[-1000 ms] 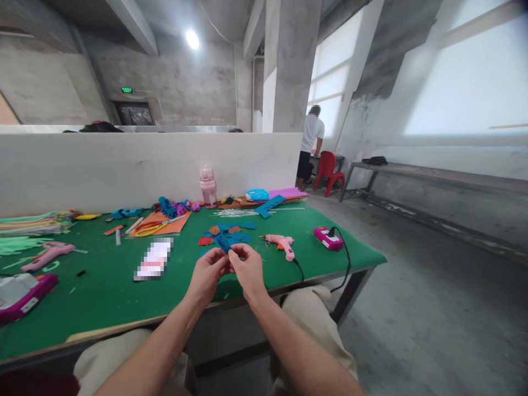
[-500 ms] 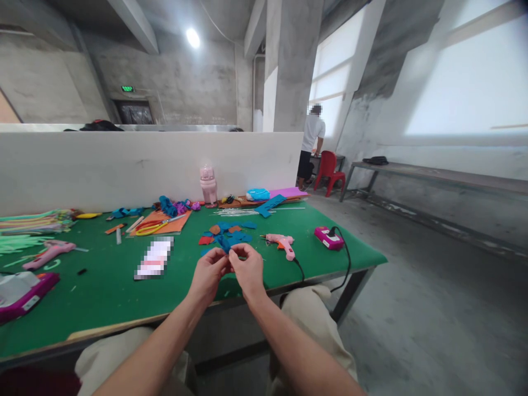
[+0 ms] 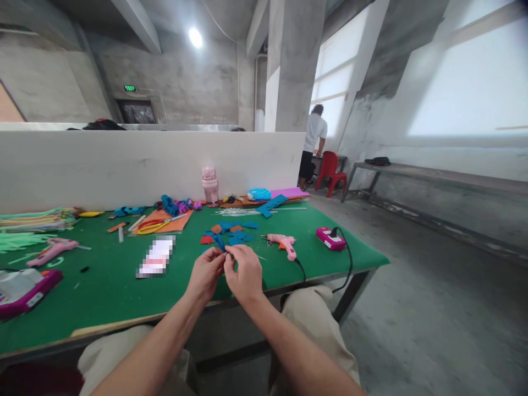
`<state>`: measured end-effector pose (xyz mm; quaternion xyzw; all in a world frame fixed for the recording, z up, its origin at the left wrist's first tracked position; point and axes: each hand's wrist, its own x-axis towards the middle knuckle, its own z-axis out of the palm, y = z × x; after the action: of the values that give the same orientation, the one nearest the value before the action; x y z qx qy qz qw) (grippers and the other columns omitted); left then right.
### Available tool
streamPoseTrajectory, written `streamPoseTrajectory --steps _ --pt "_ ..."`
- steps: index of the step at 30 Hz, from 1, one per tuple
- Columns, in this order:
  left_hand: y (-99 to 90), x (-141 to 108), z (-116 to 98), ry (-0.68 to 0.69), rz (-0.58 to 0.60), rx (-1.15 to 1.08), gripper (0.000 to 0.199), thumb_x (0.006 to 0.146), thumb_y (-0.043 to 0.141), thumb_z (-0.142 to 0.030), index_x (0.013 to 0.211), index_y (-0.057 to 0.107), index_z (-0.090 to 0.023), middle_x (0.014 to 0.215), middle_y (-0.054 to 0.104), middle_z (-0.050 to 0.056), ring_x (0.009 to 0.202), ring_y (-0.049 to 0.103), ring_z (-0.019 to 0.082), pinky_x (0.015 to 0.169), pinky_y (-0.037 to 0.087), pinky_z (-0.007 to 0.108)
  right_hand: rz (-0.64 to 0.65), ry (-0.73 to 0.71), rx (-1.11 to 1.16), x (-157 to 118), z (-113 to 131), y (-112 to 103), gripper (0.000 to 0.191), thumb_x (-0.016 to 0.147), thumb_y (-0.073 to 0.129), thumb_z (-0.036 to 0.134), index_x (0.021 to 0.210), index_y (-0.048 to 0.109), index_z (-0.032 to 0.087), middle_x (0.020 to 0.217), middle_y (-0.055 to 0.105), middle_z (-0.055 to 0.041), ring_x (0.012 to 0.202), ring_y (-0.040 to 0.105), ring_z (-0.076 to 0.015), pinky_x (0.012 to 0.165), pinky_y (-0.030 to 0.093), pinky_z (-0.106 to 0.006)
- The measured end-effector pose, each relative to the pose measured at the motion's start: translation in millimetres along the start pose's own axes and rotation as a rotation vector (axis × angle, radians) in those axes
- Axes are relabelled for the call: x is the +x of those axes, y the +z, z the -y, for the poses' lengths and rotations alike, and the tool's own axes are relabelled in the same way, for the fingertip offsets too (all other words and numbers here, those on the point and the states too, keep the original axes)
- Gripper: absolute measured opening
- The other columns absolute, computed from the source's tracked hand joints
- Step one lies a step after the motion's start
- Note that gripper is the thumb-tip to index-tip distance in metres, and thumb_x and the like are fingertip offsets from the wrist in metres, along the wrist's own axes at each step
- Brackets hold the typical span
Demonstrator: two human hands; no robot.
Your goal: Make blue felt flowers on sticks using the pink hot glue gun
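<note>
Near the front edge of the table, my left hand (image 3: 205,273) and my right hand (image 3: 246,273) meet at the fingertips. Between them sticks up a small folded blue piece (image 3: 219,241), paper-like or felt-like; its lower part is hidden by my fingers. The left fingers pinch it from below, and the right thumb and fingertips press on its base. Just beyond lie loose blue cut pieces (image 3: 240,237) with a few brown ones and a red piece (image 3: 206,240). To the right of my hands rests a pink glue gun (image 3: 282,242).
A magenta power strip (image 3: 330,238) with a cord is at the right. Leftward lie a phone (image 3: 157,257), yellow-handled scissors (image 3: 154,227), a second pink glue gun (image 3: 53,251) and bundled pipe cleaners (image 3: 37,220). Behind stand a pink bottle (image 3: 210,187) and a white partition (image 3: 103,165). A person (image 3: 314,137) is farther off.
My right fingers have shifted on the blue piece and the right hand is turned slightly. The blue piece now leans more to the left. The view has moved slightly.
</note>
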<state>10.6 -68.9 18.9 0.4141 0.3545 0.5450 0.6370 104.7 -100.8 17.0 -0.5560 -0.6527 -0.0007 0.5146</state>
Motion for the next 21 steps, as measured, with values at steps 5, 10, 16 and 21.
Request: streamPoseTrajectory --steps 5,10,16,21 --pt "-4.6 3.6 0.0 0.016 -0.022 -0.03 0.024 0.053 0.072 -0.021 0.06 0.05 -0.014 0.049 0.053 -0.007 0.043 0.046 0.004 0.044 0.035 0.015 0.066 -0.162 -0.174 -6.1 8.2 -3.8 0.036 0.083 0.042 0.029 0.115 0.052 0.014 0.104 0.055 -0.0112 0.092 0.048 -0.022 0.082 0.035 -0.037" --pt "-11.1 7.9 -7.5 -0.016 -0.01 -0.087 0.024 0.054 0.073 -0.019 0.064 0.052 -0.013 0.053 0.057 -0.005 0.048 0.053 0.005 0.048 0.041 0.014 0.042 -0.231 -0.028 -2.3 8.8 -10.8 0.032 0.085 0.041 0.028 0.111 0.054 0.017 0.1 0.056 -0.0099 0.094 0.048 -0.0202 0.085 0.035 -0.036" --pt "-12.8 4.7 -18.4 -0.085 0.107 0.006 0.022 0.064 0.069 -0.024 0.073 0.052 -0.014 0.074 0.065 0.002 0.049 0.056 0.007 0.047 0.046 0.018 -0.056 0.181 0.418 18.7 -26.3 -16.7 0.021 0.078 0.052 0.035 0.074 0.06 0.016 0.071 0.06 -0.0027 0.067 0.054 -0.0143 0.065 0.042 -0.026" --pt "-8.0 0.6 -17.6 -0.096 0.236 0.061 0.022 0.068 0.066 -0.027 0.068 0.049 -0.014 0.073 0.064 0.002 0.048 0.054 0.006 0.044 0.044 0.018 0.035 0.353 0.612 25.2 -43.0 -18.7 0.032 0.078 0.049 0.041 0.062 0.061 0.016 0.056 0.055 0.0009 0.056 0.051 -0.012 0.056 0.039 -0.023"
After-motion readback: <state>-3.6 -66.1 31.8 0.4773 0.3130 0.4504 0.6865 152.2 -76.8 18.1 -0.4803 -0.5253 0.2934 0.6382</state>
